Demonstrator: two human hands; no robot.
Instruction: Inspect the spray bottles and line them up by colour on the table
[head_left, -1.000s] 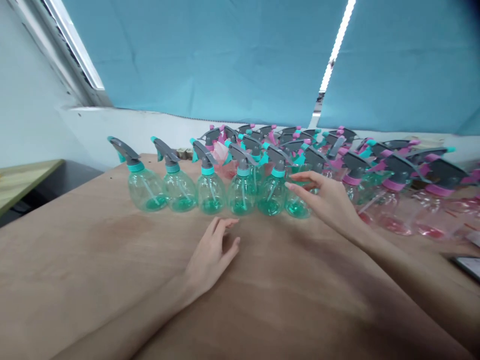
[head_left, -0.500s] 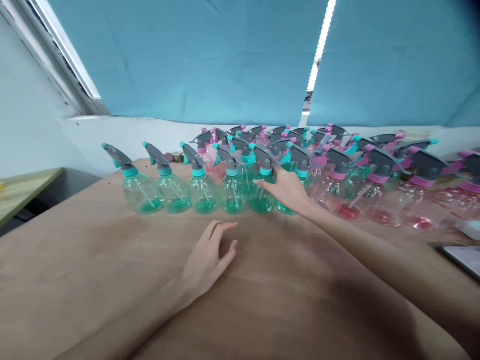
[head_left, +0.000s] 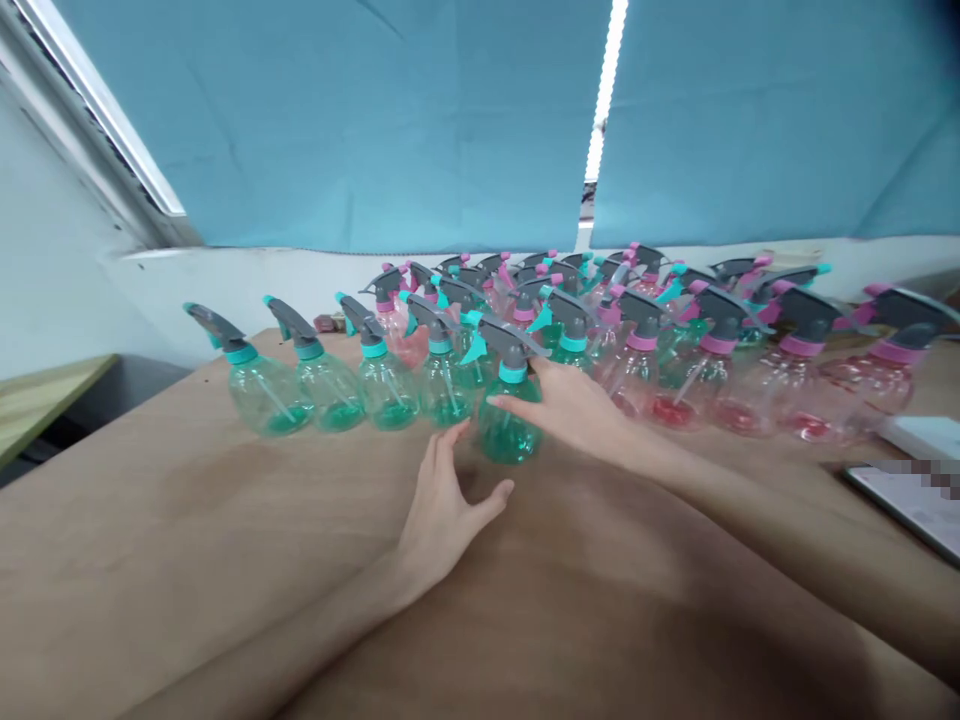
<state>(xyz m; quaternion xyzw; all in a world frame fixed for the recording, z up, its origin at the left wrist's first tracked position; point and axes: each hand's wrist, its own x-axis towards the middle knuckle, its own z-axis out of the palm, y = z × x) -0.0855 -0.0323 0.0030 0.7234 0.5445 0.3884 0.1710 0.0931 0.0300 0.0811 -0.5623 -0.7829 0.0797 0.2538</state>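
A green spray bottle [head_left: 510, 425] with a grey trigger head and a turquoise collar stands out in front of the row. My right hand [head_left: 574, 405] grips it from the right side, the thumb across its front and the other fingers hidden behind. Just to its lower left, my left hand [head_left: 450, 500] is open, thumb and fingers spread towards the bottle and holding nothing. Left of the gripped bottle, several green spray bottles [head_left: 390, 390] stand in line. On the right are several pink spray bottles [head_left: 739, 400] with pink collars.
More green and pink bottles crowd behind the front row on the wooden table [head_left: 225, 560]. A tablet-like device [head_left: 907, 510] lies at the right edge. A blue curtain [head_left: 390, 130] hangs behind, and a pale wooden surface [head_left: 52, 400] stands off to the left.
My right hand has drawn the green spray bottle forward out of the row, towards me. My left hand has moved up and right, closer to it, its fingers spreading wider.
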